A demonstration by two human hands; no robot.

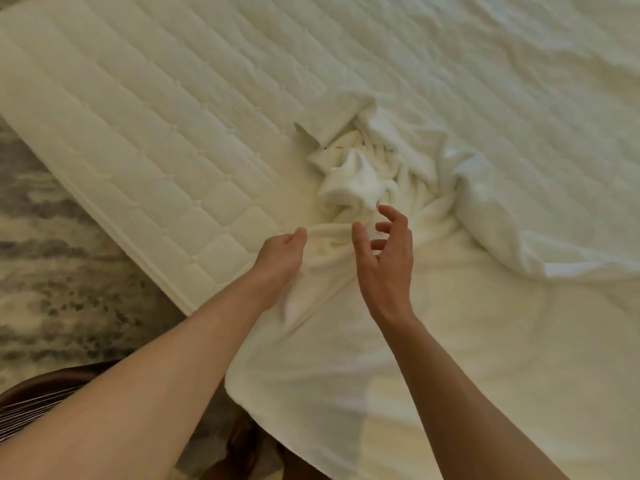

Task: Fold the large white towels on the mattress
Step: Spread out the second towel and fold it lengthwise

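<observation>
Head view: mottled grey floor [52, 254] off the mattress [138, 133] left edge; left hand [280, 252] curled round a fold of the white towel [346, 358], gripping it; right hand [384, 251] just beside, fingers spread, holding nothing; bunched knot of towel directly beyond both hands, nearer the right; loose cloth trailing rightward and over the near edge; probably needs spreading flat first

The left grip [282, 252] has its fingers buried in a fold of the towel [346, 375], with only the thumb showing. The towel blurs beside that wrist and runs off the bottom and right. The mattress [156, 133] is cut off at top and right. Dark specks [334, 146] in the bunched cloth are too small to identify.
</observation>
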